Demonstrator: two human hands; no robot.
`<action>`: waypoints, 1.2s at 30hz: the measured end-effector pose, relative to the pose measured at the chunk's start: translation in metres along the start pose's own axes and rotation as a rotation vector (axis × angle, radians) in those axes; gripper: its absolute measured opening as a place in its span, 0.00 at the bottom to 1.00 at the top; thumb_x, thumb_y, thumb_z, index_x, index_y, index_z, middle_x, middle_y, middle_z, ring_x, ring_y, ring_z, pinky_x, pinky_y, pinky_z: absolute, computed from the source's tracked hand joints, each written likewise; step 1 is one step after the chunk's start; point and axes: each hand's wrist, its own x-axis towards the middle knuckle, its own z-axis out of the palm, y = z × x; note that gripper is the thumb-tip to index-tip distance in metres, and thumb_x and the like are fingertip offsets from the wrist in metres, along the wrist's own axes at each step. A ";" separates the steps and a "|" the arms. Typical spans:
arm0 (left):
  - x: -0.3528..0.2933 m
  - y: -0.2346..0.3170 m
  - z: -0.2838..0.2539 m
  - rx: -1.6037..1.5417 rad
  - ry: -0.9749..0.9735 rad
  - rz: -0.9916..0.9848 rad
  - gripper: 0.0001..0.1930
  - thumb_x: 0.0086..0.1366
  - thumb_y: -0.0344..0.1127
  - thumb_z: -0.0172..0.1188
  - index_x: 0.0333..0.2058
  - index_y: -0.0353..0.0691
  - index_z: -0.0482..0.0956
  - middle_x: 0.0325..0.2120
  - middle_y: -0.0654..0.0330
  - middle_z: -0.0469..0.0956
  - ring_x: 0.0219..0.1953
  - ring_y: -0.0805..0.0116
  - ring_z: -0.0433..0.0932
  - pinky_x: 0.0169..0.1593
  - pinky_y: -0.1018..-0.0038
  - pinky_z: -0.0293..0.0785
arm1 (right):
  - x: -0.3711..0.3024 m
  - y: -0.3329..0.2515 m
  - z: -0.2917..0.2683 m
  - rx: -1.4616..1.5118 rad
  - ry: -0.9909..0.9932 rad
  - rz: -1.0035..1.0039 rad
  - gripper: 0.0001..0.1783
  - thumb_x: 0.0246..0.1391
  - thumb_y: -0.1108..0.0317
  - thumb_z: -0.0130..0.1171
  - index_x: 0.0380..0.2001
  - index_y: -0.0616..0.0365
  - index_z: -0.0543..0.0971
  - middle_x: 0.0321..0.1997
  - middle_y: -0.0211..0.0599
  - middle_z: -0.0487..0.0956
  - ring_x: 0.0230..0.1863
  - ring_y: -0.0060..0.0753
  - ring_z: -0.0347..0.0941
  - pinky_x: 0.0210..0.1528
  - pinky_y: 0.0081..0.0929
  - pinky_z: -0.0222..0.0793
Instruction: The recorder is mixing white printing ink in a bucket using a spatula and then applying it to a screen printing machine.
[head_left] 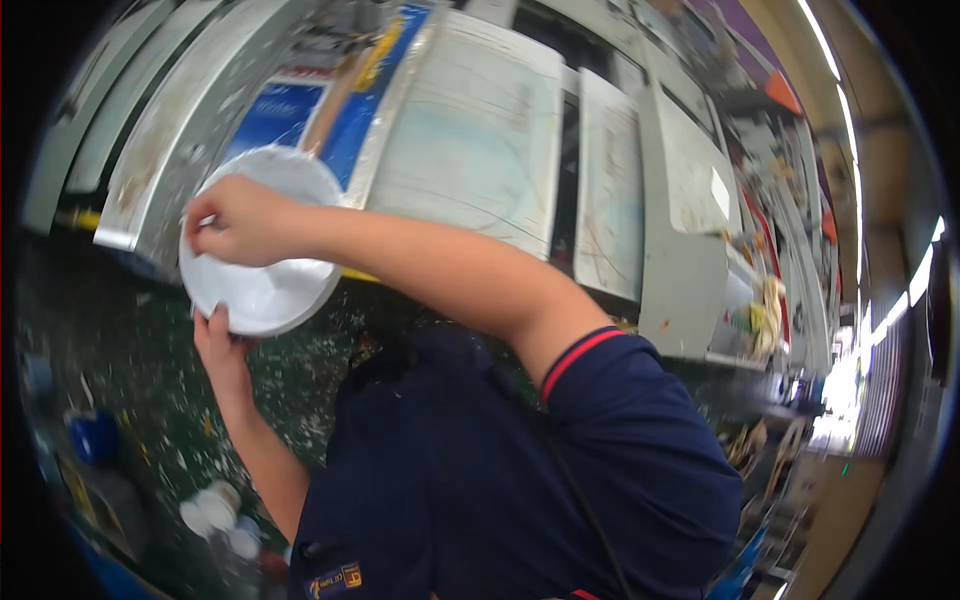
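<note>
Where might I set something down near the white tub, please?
The wide pale panel looks bare between the blue strip and the dark gap. The white tub is crowded: left hand at its rim, right hand over its opening.

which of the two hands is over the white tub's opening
The right hand, curled over the opening of the white tub; the left hand instead grips its rim, at the lower edge in the picture.

2 hands (226, 360) at a white bucket (285, 302), the right (242, 222) seemingly over its mouth.
</note>
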 end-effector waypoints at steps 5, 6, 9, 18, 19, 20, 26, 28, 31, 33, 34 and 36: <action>0.010 -0.011 0.002 -0.054 -0.015 0.003 0.30 0.67 0.47 0.52 0.63 0.38 0.61 0.55 0.54 0.72 0.51 0.58 0.77 0.40 0.66 0.79 | 0.016 -0.068 -0.016 0.109 0.297 -0.177 0.09 0.40 0.73 0.53 0.22 0.57 0.83 0.22 0.40 0.82 0.26 0.41 0.80 0.34 0.30 0.75; 0.012 -0.014 0.001 -0.083 -0.011 0.024 0.29 0.67 0.48 0.53 0.62 0.39 0.62 0.54 0.55 0.73 0.51 0.59 0.77 0.43 0.65 0.77 | 0.013 -0.063 -0.017 0.081 0.345 -0.169 0.08 0.40 0.73 0.54 0.21 0.57 0.83 0.21 0.40 0.81 0.25 0.41 0.79 0.33 0.31 0.74; 0.024 -0.030 -0.014 -0.132 -0.014 0.080 0.28 0.67 0.47 0.52 0.61 0.38 0.64 0.55 0.54 0.73 0.54 0.58 0.76 0.50 0.60 0.76 | -0.009 -0.008 -0.011 0.066 0.315 -0.039 0.07 0.40 0.72 0.56 0.22 0.56 0.84 0.24 0.39 0.82 0.28 0.38 0.79 0.33 0.33 0.73; 0.052 -0.057 -0.054 0.103 0.140 0.223 0.29 0.65 0.56 0.52 0.54 0.38 0.73 0.46 0.55 0.77 0.44 0.61 0.77 0.41 0.68 0.72 | -0.023 -0.001 0.010 0.087 0.217 -0.003 0.08 0.40 0.72 0.57 0.22 0.52 0.86 0.27 0.35 0.84 0.32 0.35 0.81 0.35 0.33 0.74; 0.062 -0.059 -0.041 0.102 0.146 0.292 0.30 0.65 0.58 0.52 0.54 0.39 0.73 0.46 0.55 0.77 0.44 0.61 0.76 0.41 0.68 0.71 | -0.027 -0.002 0.000 0.086 0.242 -0.003 0.08 0.41 0.73 0.57 0.22 0.53 0.85 0.26 0.35 0.84 0.31 0.35 0.81 0.35 0.33 0.73; 0.059 -0.054 -0.033 0.167 0.087 0.251 0.32 0.66 0.61 0.51 0.56 0.41 0.73 0.48 0.54 0.76 0.44 0.60 0.76 0.41 0.69 0.71 | -0.032 0.000 -0.008 0.085 0.265 0.024 0.08 0.41 0.73 0.57 0.22 0.54 0.85 0.26 0.36 0.84 0.31 0.37 0.80 0.36 0.33 0.73; 0.055 -0.046 -0.025 0.177 0.011 0.407 0.36 0.65 0.64 0.49 0.58 0.37 0.69 0.52 0.52 0.74 0.49 0.55 0.75 0.47 0.63 0.71 | -0.064 -0.017 -0.023 0.109 0.246 0.123 0.06 0.44 0.72 0.57 0.24 0.57 0.84 0.27 0.42 0.83 0.34 0.39 0.80 0.39 0.35 0.74; 0.053 -0.045 -0.021 0.178 -0.031 0.454 0.38 0.65 0.65 0.48 0.59 0.35 0.68 0.54 0.51 0.73 0.50 0.53 0.74 0.50 0.61 0.71 | -0.079 -0.023 -0.030 0.087 0.115 0.242 0.10 0.46 0.63 0.63 0.31 0.56 0.83 0.35 0.46 0.82 0.43 0.39 0.78 0.43 0.39 0.73; 0.052 -0.041 -0.021 0.186 -0.075 0.507 0.40 0.65 0.66 0.47 0.60 0.33 0.66 0.57 0.49 0.72 0.53 0.50 0.74 0.54 0.57 0.71 | -0.114 -0.027 -0.025 -0.518 0.262 0.102 0.20 0.45 0.53 0.68 0.37 0.56 0.82 0.42 0.47 0.81 0.52 0.44 0.75 0.53 0.45 0.70; 0.050 -0.039 -0.020 0.199 -0.105 0.538 0.42 0.65 0.67 0.47 0.61 0.31 0.65 0.59 0.48 0.71 0.55 0.48 0.73 0.56 0.55 0.71 | -0.129 -0.030 -0.027 -0.654 0.271 0.120 0.33 0.40 0.45 0.71 0.47 0.54 0.78 0.52 0.47 0.74 0.59 0.50 0.66 0.48 0.43 0.70; 0.050 -0.039 -0.020 0.207 -0.122 0.552 0.43 0.65 0.67 0.46 0.61 0.30 0.64 0.60 0.47 0.71 0.56 0.46 0.73 0.57 0.54 0.70 | -0.136 -0.032 -0.026 -0.744 0.339 0.082 0.31 0.40 0.46 0.71 0.44 0.55 0.79 0.48 0.47 0.76 0.56 0.50 0.68 0.47 0.43 0.71; 0.052 -0.041 -0.017 0.214 -0.198 0.640 0.40 0.68 0.63 0.44 0.60 0.28 0.65 0.58 0.44 0.71 0.55 0.44 0.73 0.57 0.53 0.71 | -0.145 -0.040 -0.024 -0.831 0.419 0.050 0.29 0.41 0.47 0.71 0.42 0.56 0.80 0.45 0.48 0.78 0.54 0.50 0.71 0.46 0.43 0.71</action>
